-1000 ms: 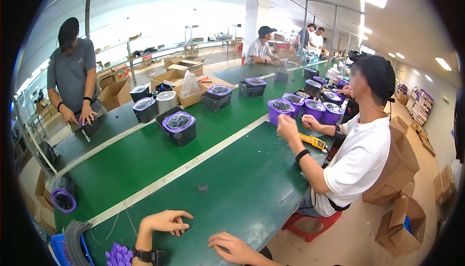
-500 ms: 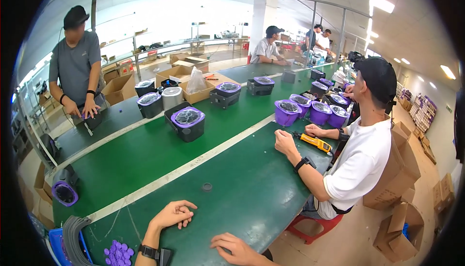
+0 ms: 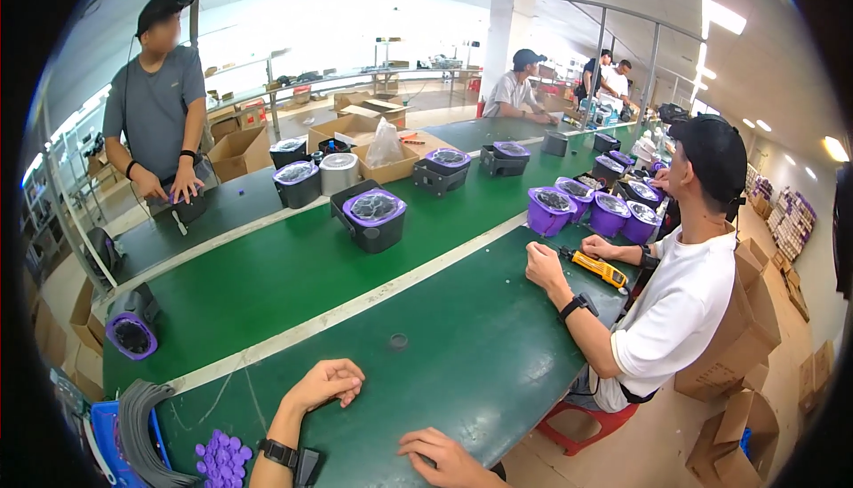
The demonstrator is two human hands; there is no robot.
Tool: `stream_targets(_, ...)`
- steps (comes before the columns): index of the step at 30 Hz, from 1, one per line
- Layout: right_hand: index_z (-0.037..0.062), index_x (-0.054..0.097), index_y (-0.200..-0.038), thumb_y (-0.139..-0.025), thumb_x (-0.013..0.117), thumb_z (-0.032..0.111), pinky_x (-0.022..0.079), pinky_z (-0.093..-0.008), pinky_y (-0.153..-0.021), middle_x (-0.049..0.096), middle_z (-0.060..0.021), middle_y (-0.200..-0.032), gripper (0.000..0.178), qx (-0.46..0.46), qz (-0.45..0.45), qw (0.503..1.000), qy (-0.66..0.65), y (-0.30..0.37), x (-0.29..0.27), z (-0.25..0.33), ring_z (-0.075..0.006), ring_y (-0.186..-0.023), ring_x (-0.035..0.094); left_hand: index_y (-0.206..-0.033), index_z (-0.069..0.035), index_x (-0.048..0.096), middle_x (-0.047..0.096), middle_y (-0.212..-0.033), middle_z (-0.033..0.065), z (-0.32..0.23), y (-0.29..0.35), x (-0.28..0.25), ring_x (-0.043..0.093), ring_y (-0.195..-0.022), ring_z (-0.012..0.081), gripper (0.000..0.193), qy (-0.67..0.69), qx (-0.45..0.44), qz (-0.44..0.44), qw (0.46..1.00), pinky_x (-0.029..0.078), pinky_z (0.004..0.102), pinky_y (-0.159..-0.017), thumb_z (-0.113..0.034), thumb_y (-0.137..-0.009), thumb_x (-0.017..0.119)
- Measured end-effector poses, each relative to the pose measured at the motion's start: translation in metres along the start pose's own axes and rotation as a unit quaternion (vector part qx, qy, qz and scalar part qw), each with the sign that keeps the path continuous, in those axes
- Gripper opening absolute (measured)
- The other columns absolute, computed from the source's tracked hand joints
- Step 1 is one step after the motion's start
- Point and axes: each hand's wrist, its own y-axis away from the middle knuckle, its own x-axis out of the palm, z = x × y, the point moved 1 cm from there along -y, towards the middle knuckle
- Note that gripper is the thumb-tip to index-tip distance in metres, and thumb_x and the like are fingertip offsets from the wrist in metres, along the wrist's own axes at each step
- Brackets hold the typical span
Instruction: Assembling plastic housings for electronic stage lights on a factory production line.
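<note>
My left hand (image 3: 329, 383) rests over the near green worktop (image 3: 426, 381), its fingers curled loosely inward with nothing visible in them. On that wrist is a black strap with a small dark box (image 3: 306, 467). To its right, my right hand (image 3: 440, 454) lies on the worktop near the edge, fingers stretched and slightly apart, holding nothing. Beyond my hands lies a small dark round piece (image 3: 398, 341). A pile of purple discs (image 3: 224, 460) is left of my left forearm, next to a stack of grey curved strips (image 3: 142, 426) in a blue bin (image 3: 105, 417).
Black tubs with purple-rimmed clear lids (image 3: 373, 214) stand on the green belt (image 3: 267, 284); one (image 3: 133, 324) lies tipped at left. At right sits a co-worker in white (image 3: 675, 301) beside a yellow power tool (image 3: 600, 269) and purple tubs (image 3: 549, 213). Another person (image 3: 160, 106) works across.
My left index finger, stretched out before, has curled in with the others. The whole view has shifted a little, so the scene sits further right. The far-left person's head has turned.
</note>
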Motion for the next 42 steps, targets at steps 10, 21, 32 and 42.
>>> stream_targets(10, 0.0008, 0.068, -0.097, -0.086, 0.063, -0.002, 0.051, -0.0423, -0.089, 0.067, -0.0158, -0.106, 0.012, 0.015, 0.013, 1.000, -0.006, -0.0011, -0.0006, 0.0010, -0.0361, -0.102, 0.063, -0.108, 0.003, 0.064, 0.067, -0.082, 0.0061, 0.0014, -0.0003, -0.0014, 0.063, -0.066, 0.0121, 0.017, 0.000, 0.008, 0.006, 1.000, 0.049, 0.0264, -0.058, -0.012, -0.101, 0.067)
stream_targets(21, 0.0008, 0.068, -0.096, -0.085, 0.063, -0.002, 0.052, -0.0427, -0.087, 0.067, -0.0157, -0.105, 0.012, 0.017, 0.008, 1.000, 0.002, -0.0005, -0.0002, 0.0019, -0.0361, -0.100, 0.063, -0.108, 0.004, 0.064, 0.067, -0.083, 0.0071, 0.0026, -0.0005, -0.0028, 0.065, -0.067, 0.0127, 0.015, -0.003, -0.003, -0.004, 1.000, 0.051, 0.0263, -0.059, -0.008, -0.100, 0.066)
stream_targets(32, 0.0005, 0.068, -0.096, -0.086, 0.064, -0.002, 0.052, -0.0427, -0.087, 0.067, -0.0161, -0.105, 0.010, 0.012, 0.011, 1.000, 0.004, -0.0010, 0.0013, 0.0012, -0.0363, -0.100, 0.063, -0.106, 0.003, 0.064, 0.068, -0.082, 0.0062, -0.0004, 0.0011, -0.0016, 0.064, -0.066, 0.0121, 0.014, -0.011, -0.001, -0.001, 1.000, 0.050, 0.0259, -0.058, -0.010, -0.101, 0.066)
stream_targets(42, 0.0006, 0.068, -0.097, -0.087, 0.063, -0.001, 0.052, -0.0429, -0.088, 0.067, -0.0167, -0.106, 0.011, 0.020, 0.013, 1.000, 0.001, -0.0006, 0.0022, 0.0007, -0.0368, -0.101, 0.063, -0.106, 0.002, 0.064, 0.068, -0.083, 0.0059, 0.0008, 0.0008, -0.0026, 0.064, -0.067, 0.0112, 0.015, -0.009, -0.002, 0.002, 1.000, 0.051, 0.0249, -0.060, -0.012, -0.101, 0.066)
